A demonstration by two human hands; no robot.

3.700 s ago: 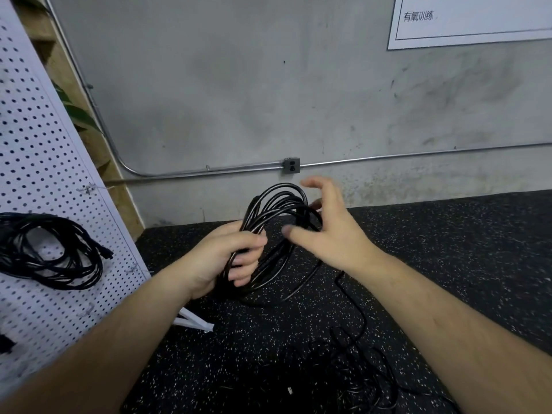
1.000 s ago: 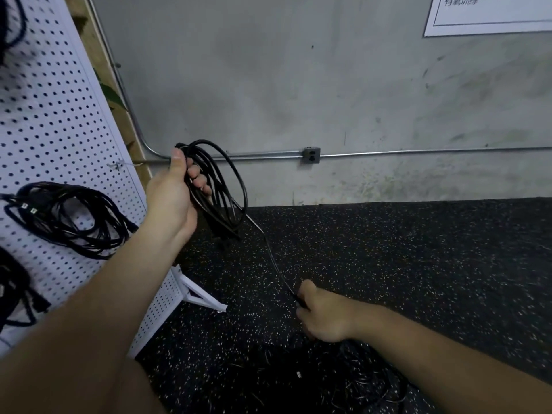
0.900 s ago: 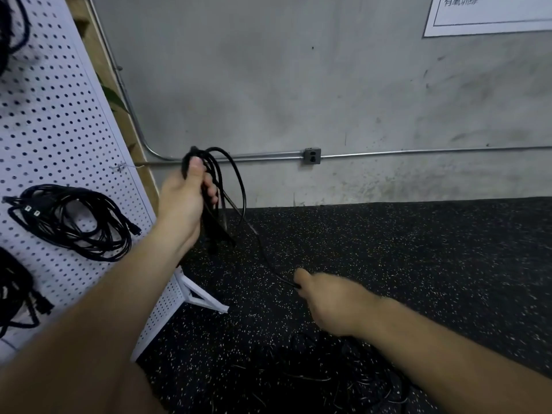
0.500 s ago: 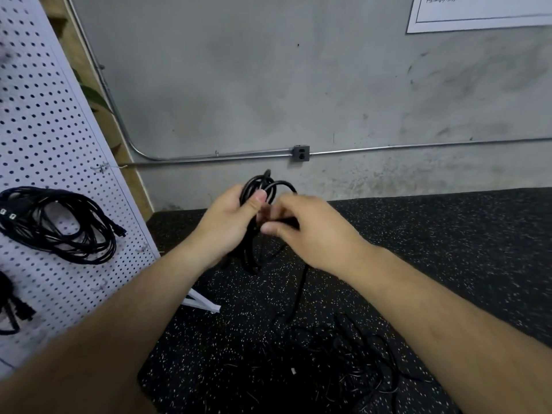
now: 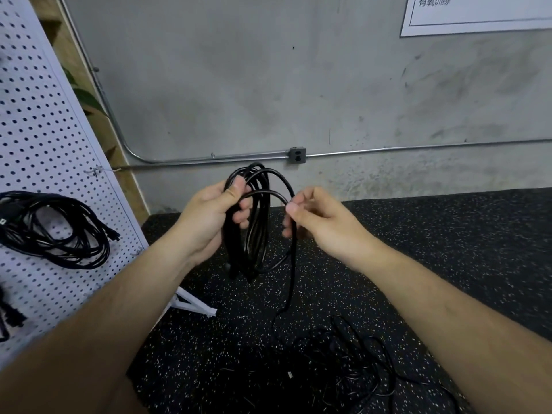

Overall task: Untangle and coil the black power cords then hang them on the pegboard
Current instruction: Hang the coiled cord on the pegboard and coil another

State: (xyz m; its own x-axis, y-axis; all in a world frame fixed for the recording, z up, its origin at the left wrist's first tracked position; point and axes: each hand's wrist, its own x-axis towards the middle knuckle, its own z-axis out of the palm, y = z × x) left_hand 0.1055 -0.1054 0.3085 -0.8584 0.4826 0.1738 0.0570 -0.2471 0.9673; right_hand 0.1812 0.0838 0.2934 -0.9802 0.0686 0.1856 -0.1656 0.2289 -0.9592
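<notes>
Well, at nine o'clock the pegboard [image 5: 44, 138] carries one hung bundle [image 5: 56, 234]. The left hand [image 5: 206, 219] wraps its grip round the half-made coil [image 5: 257, 231]. The right hand [image 5: 324, 224] pinches the loose strand [image 5: 294, 264], which trails to the pile [image 5: 337, 366] at six o'clock. Coiling step, I'd say: next, feed another loop across.

The white wall sign [image 5: 478, 17] reads "有氧训练".

You face a grey concrete wall [image 5: 268, 85]. A metal conduit [image 5: 418, 146] runs along it, passing through a grey outlet box [image 5: 297, 155]. A white sign [image 5: 478, 13] hangs at upper right. Black speckled flooring [image 5: 448, 234] lies below. Green leaves [image 5: 89, 100] show at left.
</notes>
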